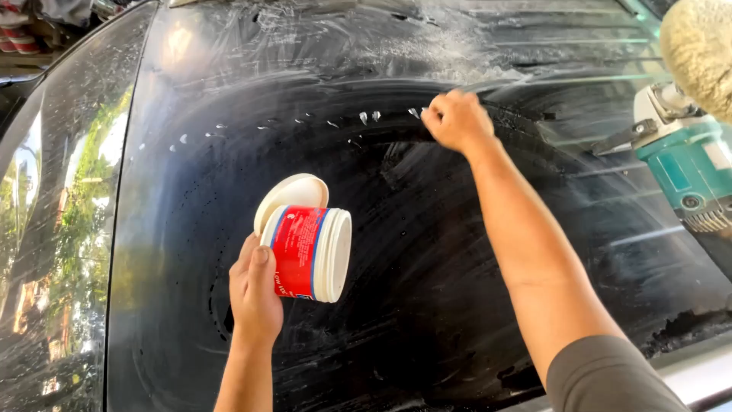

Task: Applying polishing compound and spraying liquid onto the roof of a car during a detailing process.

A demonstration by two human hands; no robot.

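Holding a red-and-white tub [311,254] tilted on its side in the left hand [255,294], loose white lid [290,197] tucked behind it, over the smeared dark car window [427,305], right hand [456,120] curled shut, fingertips touching glass near the top edge, row of white dabs [305,120] beside it, teal polisher [682,164] at the right edge.

Tub [314,253]: white plastic, red label with blue edge stripes; lid [290,197] cream-white. Car window [381,229]: black glass, hazy white swirl smears, row of white dabs [305,120] in an arc. Polisher [682,164]: teal body, grey head, cream wool pad [700,53]. Sleeve [610,378] grey
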